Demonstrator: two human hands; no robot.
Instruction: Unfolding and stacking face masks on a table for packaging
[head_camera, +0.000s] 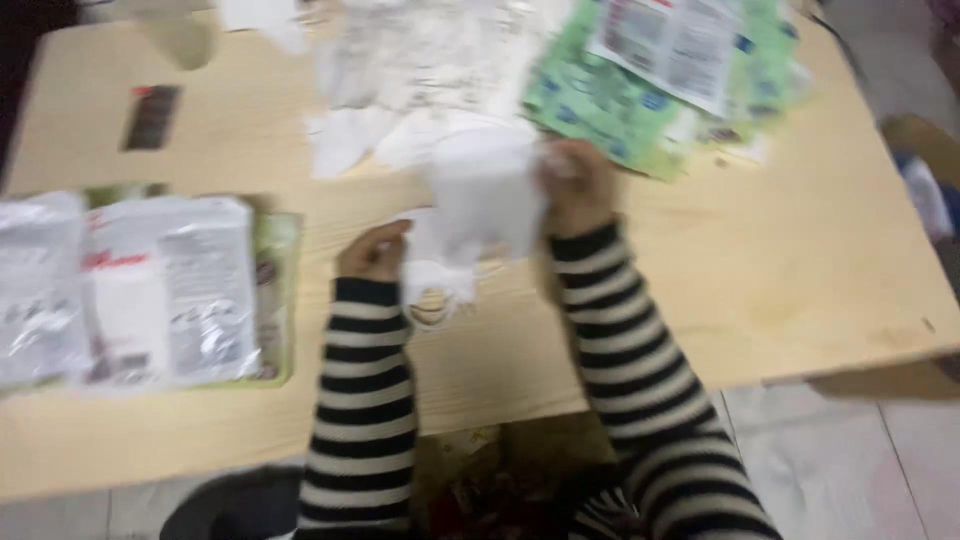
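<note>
- Right hand (580, 185) grips white packet (485, 195) top edge; left hand (375, 252) pinches its bottom, keeping it taut above the bench (780, 270) middle.
- Sealed packs (165, 290) stacked at left edge, within reach.

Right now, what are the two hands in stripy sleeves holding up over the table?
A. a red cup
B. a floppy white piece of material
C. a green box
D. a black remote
B: the left hand and right hand grip a limp white piece between them above the wooden table, though blur hides its exact kind.
</note>
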